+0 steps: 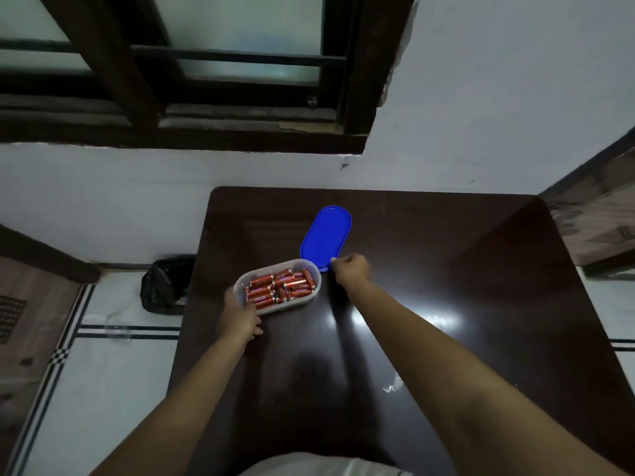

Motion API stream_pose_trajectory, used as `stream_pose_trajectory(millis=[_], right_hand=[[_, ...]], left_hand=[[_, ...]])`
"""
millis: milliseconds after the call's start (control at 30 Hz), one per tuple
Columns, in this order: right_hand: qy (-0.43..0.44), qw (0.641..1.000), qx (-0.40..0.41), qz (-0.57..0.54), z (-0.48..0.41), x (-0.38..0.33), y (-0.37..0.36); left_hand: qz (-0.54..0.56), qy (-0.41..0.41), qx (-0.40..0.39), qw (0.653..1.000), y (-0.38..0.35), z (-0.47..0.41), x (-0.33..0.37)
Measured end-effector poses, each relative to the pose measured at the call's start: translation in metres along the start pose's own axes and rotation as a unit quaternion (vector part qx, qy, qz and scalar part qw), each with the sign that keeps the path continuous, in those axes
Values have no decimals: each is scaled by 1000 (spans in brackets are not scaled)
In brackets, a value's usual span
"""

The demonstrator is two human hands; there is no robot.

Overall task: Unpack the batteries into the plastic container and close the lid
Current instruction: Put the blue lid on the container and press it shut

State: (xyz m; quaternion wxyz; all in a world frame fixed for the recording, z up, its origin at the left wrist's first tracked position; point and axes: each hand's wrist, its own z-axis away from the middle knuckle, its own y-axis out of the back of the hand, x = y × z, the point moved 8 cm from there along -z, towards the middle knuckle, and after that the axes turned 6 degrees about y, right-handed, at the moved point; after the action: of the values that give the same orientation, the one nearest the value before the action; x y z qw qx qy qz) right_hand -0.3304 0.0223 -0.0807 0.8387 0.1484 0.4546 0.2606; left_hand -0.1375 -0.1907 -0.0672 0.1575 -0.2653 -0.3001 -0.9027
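Biggest thing we've got in shot is the dark-framed window (192, 63) up top, w/ a pale wall around it. Below that, a glossy dark brown table (446, 269) pushed against the wall. On the floor to the left, just beside the table edge, there's a black bin (165, 286).

On the table, far side of the middle, the blue lid (326, 235) lies flat, its near end just beside the plastic container (311, 292), maybe touching, we can't tell. The container is open, angled, near the table's left edge.

Left hand (240, 317) has its fingers wrapped round the container's near-left end. Right hand (352, 271) is curled up at the lid's near end, fingertips at its rim; tbh we can't tell if it's actually pinching the lid or not.

Red batteries (280, 286) are piled loose inside the container, approx one layer deep. Smallest bit: a clear plastic scrap (391, 386) by the right forearm.
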Motion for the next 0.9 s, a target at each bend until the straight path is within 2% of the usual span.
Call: stream_pose_trajectory(millis=[267, 667, 800, 900], right_hand=[[-31, 995, -12, 95, -21, -19, -3], [15, 997, 6, 81, -6, 1, 16], [72, 997, 25, 13, 6, 11, 31], [60, 992, 10, -114, 20, 25, 35]], left_hand=[[-48, 1, -35, 998, 2, 5, -16], [-66, 6, -40, 997, -1, 12, -27], [-89, 11, -43, 995, -4, 18, -31], [-106, 10, -49, 993, -6, 24, -34]])
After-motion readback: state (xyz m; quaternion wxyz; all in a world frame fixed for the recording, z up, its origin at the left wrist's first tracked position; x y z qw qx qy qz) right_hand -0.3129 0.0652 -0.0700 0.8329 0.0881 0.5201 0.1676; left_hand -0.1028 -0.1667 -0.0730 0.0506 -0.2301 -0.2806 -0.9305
